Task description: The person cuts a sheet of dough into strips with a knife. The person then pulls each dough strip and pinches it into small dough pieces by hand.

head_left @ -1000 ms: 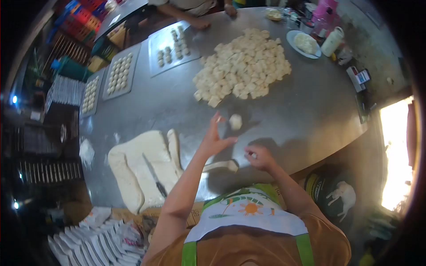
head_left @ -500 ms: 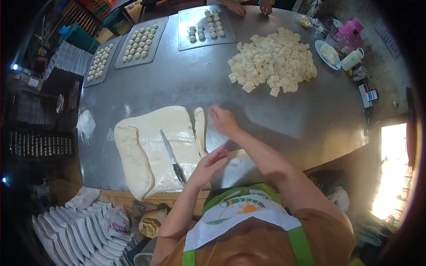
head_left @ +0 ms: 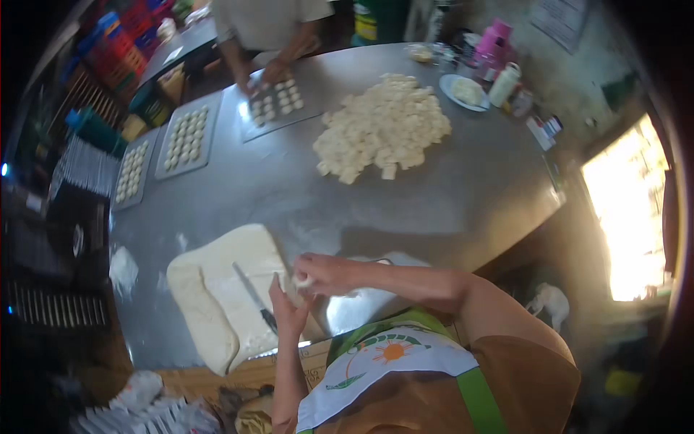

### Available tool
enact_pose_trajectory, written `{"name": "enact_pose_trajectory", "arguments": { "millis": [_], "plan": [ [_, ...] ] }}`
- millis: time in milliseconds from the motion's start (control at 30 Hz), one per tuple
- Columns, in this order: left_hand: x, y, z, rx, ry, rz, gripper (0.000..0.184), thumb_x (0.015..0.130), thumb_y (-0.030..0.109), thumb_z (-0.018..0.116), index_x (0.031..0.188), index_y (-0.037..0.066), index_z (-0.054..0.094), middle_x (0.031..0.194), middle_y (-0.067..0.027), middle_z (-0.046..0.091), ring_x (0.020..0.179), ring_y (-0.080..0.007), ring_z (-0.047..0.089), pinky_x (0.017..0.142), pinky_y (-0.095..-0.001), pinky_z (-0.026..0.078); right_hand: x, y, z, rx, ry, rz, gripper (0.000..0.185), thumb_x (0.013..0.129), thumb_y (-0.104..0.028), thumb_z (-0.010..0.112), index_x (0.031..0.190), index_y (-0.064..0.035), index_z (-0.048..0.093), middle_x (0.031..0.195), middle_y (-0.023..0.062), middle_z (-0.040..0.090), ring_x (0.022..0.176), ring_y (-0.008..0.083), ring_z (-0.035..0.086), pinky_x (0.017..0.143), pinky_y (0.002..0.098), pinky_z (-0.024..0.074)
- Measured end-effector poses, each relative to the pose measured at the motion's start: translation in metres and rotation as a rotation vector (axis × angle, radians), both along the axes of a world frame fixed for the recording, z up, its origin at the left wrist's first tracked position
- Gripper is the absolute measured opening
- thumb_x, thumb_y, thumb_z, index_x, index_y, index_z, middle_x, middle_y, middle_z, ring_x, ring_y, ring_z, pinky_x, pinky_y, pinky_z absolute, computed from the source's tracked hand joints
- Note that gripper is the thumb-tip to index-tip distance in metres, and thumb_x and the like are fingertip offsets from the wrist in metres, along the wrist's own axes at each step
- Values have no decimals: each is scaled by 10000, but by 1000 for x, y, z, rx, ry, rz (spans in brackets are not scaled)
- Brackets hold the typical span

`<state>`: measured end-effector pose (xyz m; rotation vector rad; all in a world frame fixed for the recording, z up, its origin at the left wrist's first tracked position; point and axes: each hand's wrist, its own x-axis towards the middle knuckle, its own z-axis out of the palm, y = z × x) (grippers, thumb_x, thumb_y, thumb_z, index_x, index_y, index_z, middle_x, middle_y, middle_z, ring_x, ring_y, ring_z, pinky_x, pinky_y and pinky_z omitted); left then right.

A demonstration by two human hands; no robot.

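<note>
Both hands meet at the right edge of the large dough slab (head_left: 242,267). My right hand (head_left: 323,275) is closed around a piece of pale dough (head_left: 303,282), most of it hidden by the fingers. My left hand (head_left: 288,307) is beside it, fingers raised and thumb apart, touching the dough strip from the left. A knife (head_left: 253,295) with a dark handle lies on the slab, left of my left hand. Further back on the metal table lies a wide pile of cut dough pieces (head_left: 383,126).
A co-worker's hands (head_left: 275,72) are over a tray of dough balls (head_left: 278,108) at the far edge. Two more filled trays (head_left: 186,137) (head_left: 132,171) stand at the left. A plate (head_left: 465,92), pink jug (head_left: 494,43) and bottle (head_left: 504,84) stand back right. Flour (head_left: 123,271) lies left.
My right hand has moved left and down to the dough strip and closed on dough. My left hand has shifted left beside it. The co-worker's hands have moved over the tray. The view has shifted.
</note>
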<state>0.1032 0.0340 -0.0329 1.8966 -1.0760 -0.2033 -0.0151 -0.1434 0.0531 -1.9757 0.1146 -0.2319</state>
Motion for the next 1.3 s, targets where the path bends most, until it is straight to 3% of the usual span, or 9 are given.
{"name": "enact_pose_trajectory", "arguments": {
  "millis": [167,233,400,567,733,867,967,1033,1300],
  "plan": [
    [-45,-68,-1,90,114,-400,502,816,73,753,1283,31,573,1166,-139,642,1048,-200,619,888,-324,507,-112,-23,109,1,-544,-358,155,963,-50,613,1002,-67,464,1131,145,583,1026,249,609,861,355,498],
    [-65,-100,17,245,646,-236,344,821,32,714,1153,32,626,1048,-112,666,981,-186,628,847,-322,502,-153,-37,119,135,-765,-514,130,984,-25,583,1034,-65,470,1154,146,608,1061,226,631,889,343,513],
    [-109,-155,139,-124,-20,-371,248,820,-18,653,1064,25,659,905,-77,668,846,-192,632,777,-319,519,-258,-81,109,473,-747,-728,183,1003,1,535,1173,-40,479,1081,120,664,1055,190,655,936,330,523],
    [-160,-159,167,440,-653,-852,500,711,109,872,1155,84,642,1069,-155,658,997,-307,634,910,-410,512,-304,-74,90,549,-603,-591,261,1003,-1,537,1258,-38,495,1027,85,677,1003,154,661,909,313,537],
    [-238,-144,101,657,350,-1033,702,851,245,805,1416,49,436,1389,-109,509,1300,-203,478,1072,-392,397,-298,-34,76,552,-292,-404,146,969,-160,664,1051,-43,632,855,51,659,801,82,591,701,271,498],
    [-263,-153,102,92,102,-1070,406,902,107,715,1262,13,551,1230,-85,604,1160,-209,574,936,-326,479,-275,-37,67,256,-69,-586,312,900,-330,728,948,-28,667,773,99,645,761,114,553,679,294,472],
    [-229,-159,114,53,581,-862,483,948,152,674,1367,24,472,1406,-113,479,1280,-175,481,1020,-323,437,-262,-73,60,33,-256,-533,260,926,-315,700,1001,-72,644,770,99,572,677,176,560,622,305,446],
    [-220,-172,134,-65,649,-629,386,925,55,665,1287,9,539,1247,-88,613,1105,-216,603,916,-337,502,-264,-80,105,-685,-657,-751,230,898,-245,709,1041,-76,642,874,103,596,778,263,604,648,325,471],
    [-177,-171,140,-39,-149,-717,345,828,82,709,1160,34,625,1069,-210,679,972,-400,668,800,-425,534,-232,-64,89,-778,-368,-585,363,805,-143,743,1156,-116,657,949,108,643,861,333,631,722,402,519]
  ]
}}
